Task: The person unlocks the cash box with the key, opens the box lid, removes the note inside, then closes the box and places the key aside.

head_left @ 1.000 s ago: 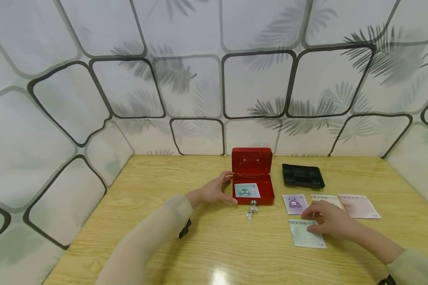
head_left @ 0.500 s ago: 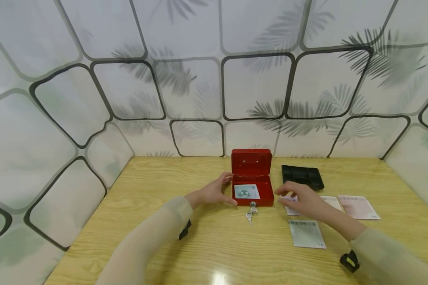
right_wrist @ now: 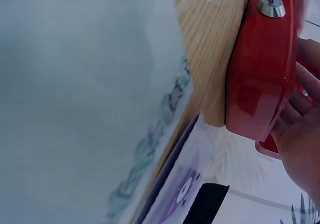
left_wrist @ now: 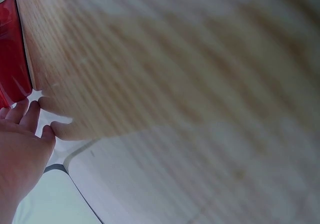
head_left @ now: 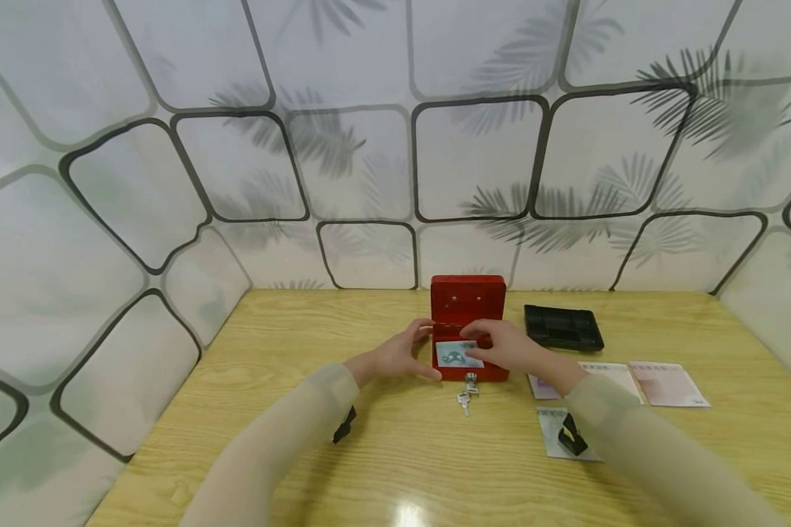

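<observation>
A red cash box (head_left: 440, 374) stands on the table with its lid (head_left: 468, 298) raised. Inside lies a green banknote (head_left: 451, 354) with a cartoon creature. My left hand (head_left: 395, 356) rests along the box's left side, thumb at the front corner, fingers reaching toward the back. My right hand (head_left: 506, 347) is over the right part of the box. Its thumb and forefinger stand apart over the note's right end; the other fingers are partly hidden. In the right wrist view the right hand (right_wrist: 302, 129) reaches past the box wall (right_wrist: 260, 78).
Keys (head_left: 464, 400) hang from the box's front lock (head_left: 471, 380). A black compartment tray (head_left: 562, 328) lies at right. Closer, a purple note (head_left: 543, 388), a pale note (head_left: 613, 375), a pink note (head_left: 669, 384) and another green note (head_left: 554, 432) lie partly beneath the right arm.
My right hand has moved left from above the loose notes, past the purple note, to over the open box. The left hand has stayed at the box's side.
</observation>
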Demonstrator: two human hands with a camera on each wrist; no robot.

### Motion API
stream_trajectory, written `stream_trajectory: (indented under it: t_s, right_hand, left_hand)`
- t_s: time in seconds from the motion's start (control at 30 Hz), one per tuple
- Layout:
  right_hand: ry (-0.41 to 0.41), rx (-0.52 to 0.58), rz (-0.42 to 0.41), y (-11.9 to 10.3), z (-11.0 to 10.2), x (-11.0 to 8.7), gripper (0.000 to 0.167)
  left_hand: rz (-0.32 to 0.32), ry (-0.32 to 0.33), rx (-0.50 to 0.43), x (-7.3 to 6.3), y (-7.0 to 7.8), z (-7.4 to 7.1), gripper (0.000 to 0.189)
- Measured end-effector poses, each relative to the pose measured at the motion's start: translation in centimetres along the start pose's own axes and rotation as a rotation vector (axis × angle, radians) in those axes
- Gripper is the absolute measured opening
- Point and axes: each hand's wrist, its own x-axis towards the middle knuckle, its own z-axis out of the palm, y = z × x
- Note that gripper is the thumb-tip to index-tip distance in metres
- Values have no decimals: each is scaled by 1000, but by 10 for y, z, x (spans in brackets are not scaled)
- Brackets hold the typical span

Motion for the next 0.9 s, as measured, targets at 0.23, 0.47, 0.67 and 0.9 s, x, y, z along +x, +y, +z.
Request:
stream_trajectory:
  t_s: [0.23, 0.47, 0.67, 0.9]
  right_hand:
    - [-35, -59, 24, -2, 4, 12, 36]
    - [-59, -102, 22, -4, 8, 15, 36]
    - [-36, -73, 24, -4, 9, 13, 34]
    - [-1, -22, -6, -1, 9, 12, 32]
  left_hand:
    - [14, -2, 23, 1, -1, 0, 89]
    - [20, -3, -6, -1, 2, 0, 87]
    - [16, -6, -3, 2, -4, 1, 88]
    - [19, 0, -2, 2, -4, 1, 88]
